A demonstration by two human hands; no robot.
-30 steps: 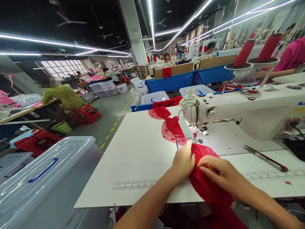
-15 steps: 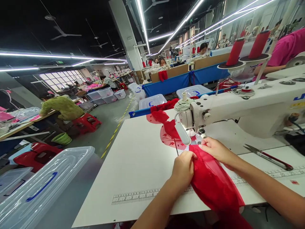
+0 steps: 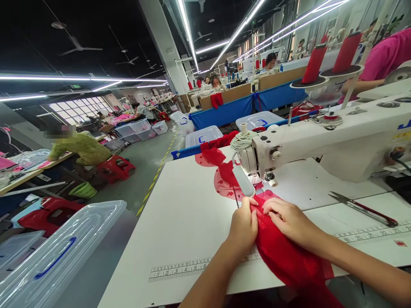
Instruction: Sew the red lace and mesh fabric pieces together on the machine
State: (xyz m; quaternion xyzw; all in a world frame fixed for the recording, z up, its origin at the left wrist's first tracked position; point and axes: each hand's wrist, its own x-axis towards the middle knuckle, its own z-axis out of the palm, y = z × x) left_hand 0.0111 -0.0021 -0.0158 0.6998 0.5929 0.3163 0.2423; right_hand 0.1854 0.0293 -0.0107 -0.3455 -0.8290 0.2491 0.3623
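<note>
Left grip (image 3: 243, 226) and right grip (image 3: 287, 218) pinch red cloth (image 3: 272, 250), fingers closed; it drapes toward the person over the table (image 3: 183, 214). Beyond both stands the machine (image 3: 308, 141); scissors (image 3: 364, 208) lie rightward.

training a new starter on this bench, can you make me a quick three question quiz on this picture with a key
1. True or false: the snips lie on the table, to the right of the red fabric.
2. What is the left hand gripping? A) the snips B) the red fabric C) the table
3. Fill in the colour: the two large thread cones beyond the sewing machine are ____.

Key: 1 true; 2 B; 3 red.
</note>
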